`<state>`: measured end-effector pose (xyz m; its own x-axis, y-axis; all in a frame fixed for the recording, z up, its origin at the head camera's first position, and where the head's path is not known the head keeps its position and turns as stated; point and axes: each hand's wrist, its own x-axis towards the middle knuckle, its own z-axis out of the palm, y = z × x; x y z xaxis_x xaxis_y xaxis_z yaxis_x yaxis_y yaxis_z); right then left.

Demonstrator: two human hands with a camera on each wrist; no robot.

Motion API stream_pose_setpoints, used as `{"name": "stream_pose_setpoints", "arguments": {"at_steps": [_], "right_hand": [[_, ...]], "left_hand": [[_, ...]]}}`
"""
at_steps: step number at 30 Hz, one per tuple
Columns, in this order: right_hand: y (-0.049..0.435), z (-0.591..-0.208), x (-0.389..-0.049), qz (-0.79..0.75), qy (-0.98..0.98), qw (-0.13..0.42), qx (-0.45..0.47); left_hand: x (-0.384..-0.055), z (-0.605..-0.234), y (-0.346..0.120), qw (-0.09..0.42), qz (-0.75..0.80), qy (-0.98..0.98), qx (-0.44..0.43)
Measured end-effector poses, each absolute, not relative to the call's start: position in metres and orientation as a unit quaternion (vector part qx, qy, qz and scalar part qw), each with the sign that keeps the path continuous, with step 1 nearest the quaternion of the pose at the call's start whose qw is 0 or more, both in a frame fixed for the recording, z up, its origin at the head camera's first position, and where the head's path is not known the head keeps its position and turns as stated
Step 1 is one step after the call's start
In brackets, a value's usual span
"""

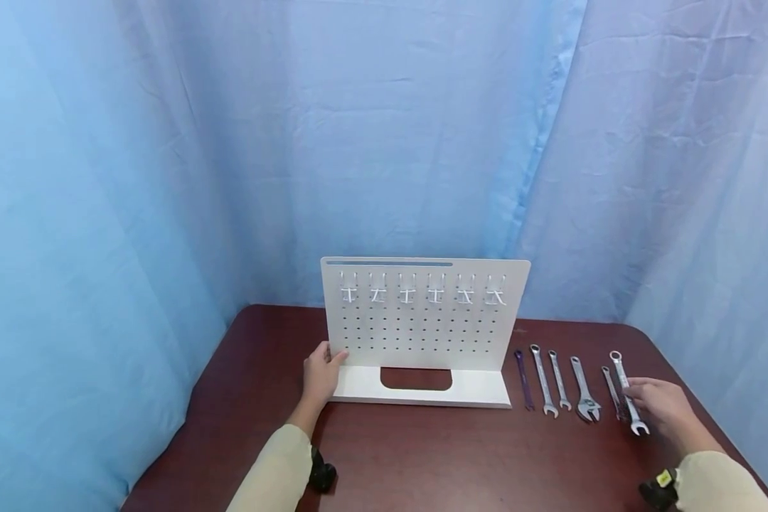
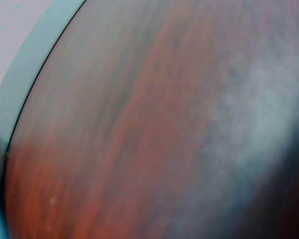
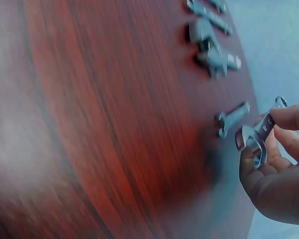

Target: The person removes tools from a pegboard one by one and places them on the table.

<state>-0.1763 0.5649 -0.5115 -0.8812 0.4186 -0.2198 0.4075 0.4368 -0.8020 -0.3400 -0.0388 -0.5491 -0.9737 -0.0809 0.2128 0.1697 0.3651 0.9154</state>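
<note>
1. A person sits at a dark red-brown wooden table (image 1: 422,455) with blue curtains (image 1: 166,178) hanging on all sides
2. A white pegboard stand (image 1: 425,334) stands upright near the middle of the table, with a row of white hooks (image 1: 422,294) along its top
3. The left hand (image 1: 321,375) rests against the stand's lower left edge, thumb touching the front of the board, fingers relaxed and not curled round anything
4. To the right of the stand, six tools lie side by side on the table, well apart from the board: a thin dark tool (image 1: 522,379), two silver wrenches (image 1: 542,380), an adjustable wrench (image 1: 584,391), a small dark wrench (image 1: 611,390) and a larger silver wrench (image 1: 627,392)
5. The right hand (image 1: 665,411) is at the far right end of that row, thumb and fingers pinching the larger silver wrench near its open-jawed end; the wrist view shows the fingers (image 3: 289,117) curled round it
</note>
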Motion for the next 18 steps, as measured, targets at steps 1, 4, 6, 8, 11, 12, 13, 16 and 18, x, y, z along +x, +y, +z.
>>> {"name": "stream_pose_setpoints", "arguments": {"at_steps": [1,4,6,8,11,12,13,16,18], "right_hand": [[0.569,-0.513,-0.175,0.465,-0.848,0.009,-0.255],[0.579,-0.518,-0.172,0.445,-0.852,0.026,-0.274],[0.581,-0.521,-0.171,0.442,-0.851,0.039,-0.28],[0.58,-0.523,-0.171,0.439,-0.853,0.046,-0.277],[0.576,-0.527,-0.171,0.425,-0.86,0.053,-0.277],[0.575,-0.527,-0.171,0.414,-0.866,0.055,-0.274],[0.575,-0.528,-0.172,0.398,-0.874,0.055,-0.273],[0.573,-0.529,-0.174,0.348,-0.896,0.05,-0.271],[0.573,-0.527,-0.175,0.313,-0.911,0.044,-0.265]], "left_hand": [[-0.34,-0.549,-0.038,0.108,-0.565,-0.818,-0.027],[-0.34,-0.549,-0.037,0.102,-0.568,-0.816,-0.029],[-0.339,-0.549,-0.038,0.104,-0.57,-0.814,-0.029],[-0.339,-0.549,-0.039,0.108,-0.572,-0.813,-0.025],[-0.338,-0.55,-0.04,0.116,-0.572,-0.812,-0.027],[-0.338,-0.55,-0.04,0.117,-0.571,-0.812,-0.03],[-0.338,-0.551,-0.039,0.115,-0.571,-0.813,-0.03],[-0.337,-0.552,-0.04,0.107,-0.567,-0.816,-0.03],[-0.337,-0.552,-0.04,0.1,-0.567,-0.817,-0.024]]}}
